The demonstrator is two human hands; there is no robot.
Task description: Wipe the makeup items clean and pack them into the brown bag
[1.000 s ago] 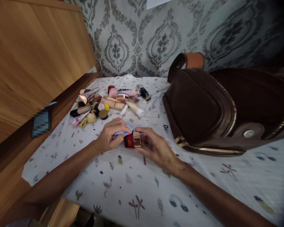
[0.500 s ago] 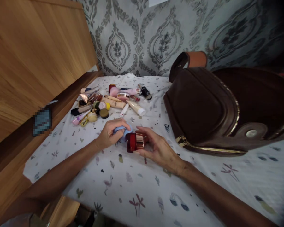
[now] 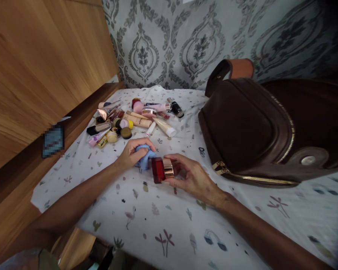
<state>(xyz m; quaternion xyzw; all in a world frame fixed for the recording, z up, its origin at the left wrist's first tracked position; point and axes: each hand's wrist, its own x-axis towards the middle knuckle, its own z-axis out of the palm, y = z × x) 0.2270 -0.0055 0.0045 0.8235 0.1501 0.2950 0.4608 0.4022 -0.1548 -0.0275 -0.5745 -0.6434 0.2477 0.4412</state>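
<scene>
A crumpled blue cloth (image 3: pixel 144 158) is bunched in my left hand (image 3: pixel 131 152), whose fingers are curled over it. My right hand (image 3: pixel 190 176) grips a red glass jar (image 3: pixel 157 170) by its shiny copper-coloured cap (image 3: pixel 168 168), thumb below and fingers above. The jar lies sideways, its base toward the cloth and very near it. Both hands are low over the white patterned tablecloth (image 3: pixel 154 210).
Behind my hands lies a pile of cosmetics, with a beige tube (image 3: pixel 141 120), a white-capped tube (image 3: pixel 166 127) and a black bottle (image 3: pixel 175 108). A large brown leather bag (image 3: pixel 242 127) stands on the right. Wooden furniture (image 3: pixel 50 56) rises at the left.
The view has shifted slightly, moving the scene a little to the right. The red jar has turned a little in my right hand, and more of the blue cloth shows.
</scene>
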